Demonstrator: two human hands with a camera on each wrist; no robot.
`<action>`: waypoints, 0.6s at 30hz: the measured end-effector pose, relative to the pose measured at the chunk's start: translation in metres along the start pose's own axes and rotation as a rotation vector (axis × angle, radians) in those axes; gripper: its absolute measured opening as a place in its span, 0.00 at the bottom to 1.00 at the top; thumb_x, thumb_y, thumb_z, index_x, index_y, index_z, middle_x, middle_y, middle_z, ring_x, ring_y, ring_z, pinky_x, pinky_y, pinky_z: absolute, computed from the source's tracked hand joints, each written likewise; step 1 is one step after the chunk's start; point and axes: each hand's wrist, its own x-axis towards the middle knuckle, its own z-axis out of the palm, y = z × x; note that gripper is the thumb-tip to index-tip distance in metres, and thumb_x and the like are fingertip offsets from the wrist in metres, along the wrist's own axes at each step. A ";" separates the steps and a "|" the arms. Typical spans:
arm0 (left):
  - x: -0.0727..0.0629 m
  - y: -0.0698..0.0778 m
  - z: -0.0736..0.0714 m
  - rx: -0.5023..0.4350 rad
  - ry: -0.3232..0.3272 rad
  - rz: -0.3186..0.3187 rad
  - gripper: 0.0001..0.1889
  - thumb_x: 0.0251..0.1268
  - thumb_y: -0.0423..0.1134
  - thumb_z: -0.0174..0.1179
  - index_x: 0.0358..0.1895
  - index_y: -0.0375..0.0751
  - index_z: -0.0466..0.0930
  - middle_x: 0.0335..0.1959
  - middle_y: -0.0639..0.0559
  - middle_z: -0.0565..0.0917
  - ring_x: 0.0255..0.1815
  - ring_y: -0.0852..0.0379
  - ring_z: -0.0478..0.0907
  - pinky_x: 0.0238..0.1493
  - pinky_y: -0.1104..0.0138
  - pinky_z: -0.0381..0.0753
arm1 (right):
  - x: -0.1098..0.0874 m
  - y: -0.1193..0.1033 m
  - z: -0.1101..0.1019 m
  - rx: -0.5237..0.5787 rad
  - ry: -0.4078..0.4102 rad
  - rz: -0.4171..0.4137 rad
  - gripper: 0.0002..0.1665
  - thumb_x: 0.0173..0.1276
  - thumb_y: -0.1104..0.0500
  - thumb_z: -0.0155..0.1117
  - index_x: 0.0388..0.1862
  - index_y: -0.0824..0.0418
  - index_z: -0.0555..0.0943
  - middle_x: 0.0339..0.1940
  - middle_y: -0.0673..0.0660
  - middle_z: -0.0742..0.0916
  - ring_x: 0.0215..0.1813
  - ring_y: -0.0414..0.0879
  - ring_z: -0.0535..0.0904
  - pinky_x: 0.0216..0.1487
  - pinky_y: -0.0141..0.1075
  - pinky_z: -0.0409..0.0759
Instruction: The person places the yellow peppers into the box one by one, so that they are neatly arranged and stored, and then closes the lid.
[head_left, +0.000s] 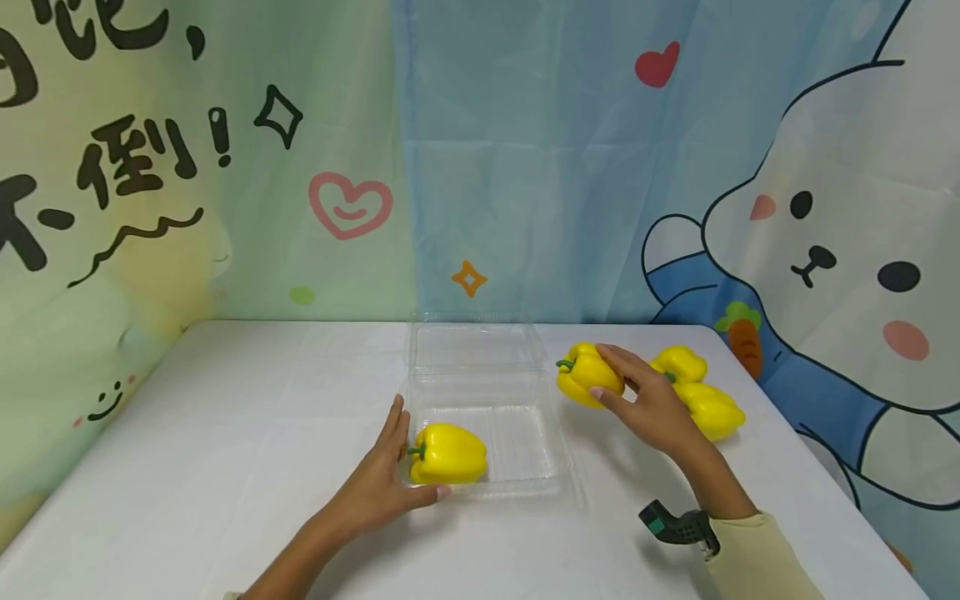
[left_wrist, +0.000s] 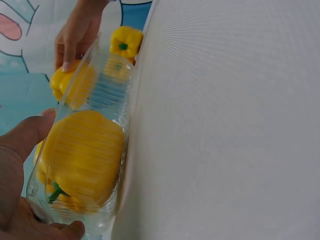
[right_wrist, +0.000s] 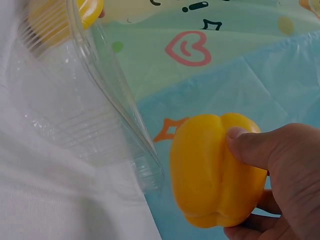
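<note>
Before me is a clear plastic clamshell box (head_left: 517, 446) with its lid raised at the back. One yellow bell pepper (head_left: 450, 454) lies on its side in the front left of the box, green stem to the left. My left hand (head_left: 378, 483) rests against the box's front left corner, thumb along the front rim and straight fingers beside the left wall. Right of the box, my right hand (head_left: 648, 400) holds a second yellow bell pepper (right_wrist: 215, 170) between thumb and fingers, raised above the table.
Two more yellow bell peppers, one behind (head_left: 681, 364) and one in front (head_left: 712, 410), lie at the table's right, partly behind my right hand. The white table (head_left: 225, 433) ends at a printed curtain (head_left: 525, 167). A dark band (head_left: 678, 527) is on my right wrist.
</note>
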 end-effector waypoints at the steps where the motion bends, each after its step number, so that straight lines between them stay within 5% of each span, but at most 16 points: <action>1: 0.000 0.000 0.000 0.003 0.001 0.001 0.64 0.46 0.56 0.75 0.77 0.34 0.39 0.79 0.48 0.33 0.69 0.42 0.64 0.69 0.49 0.59 | 0.001 0.000 0.001 0.005 0.002 -0.007 0.36 0.69 0.60 0.65 0.73 0.64 0.65 0.72 0.64 0.69 0.70 0.61 0.65 0.64 0.55 0.67; 18: 0.001 0.001 -0.001 0.020 0.002 -0.001 0.63 0.47 0.55 0.75 0.77 0.32 0.40 0.79 0.46 0.34 0.68 0.41 0.65 0.68 0.49 0.60 | 0.011 -0.020 0.011 0.044 -0.067 -0.018 0.37 0.70 0.57 0.64 0.75 0.59 0.63 0.73 0.60 0.68 0.71 0.57 0.65 0.65 0.51 0.67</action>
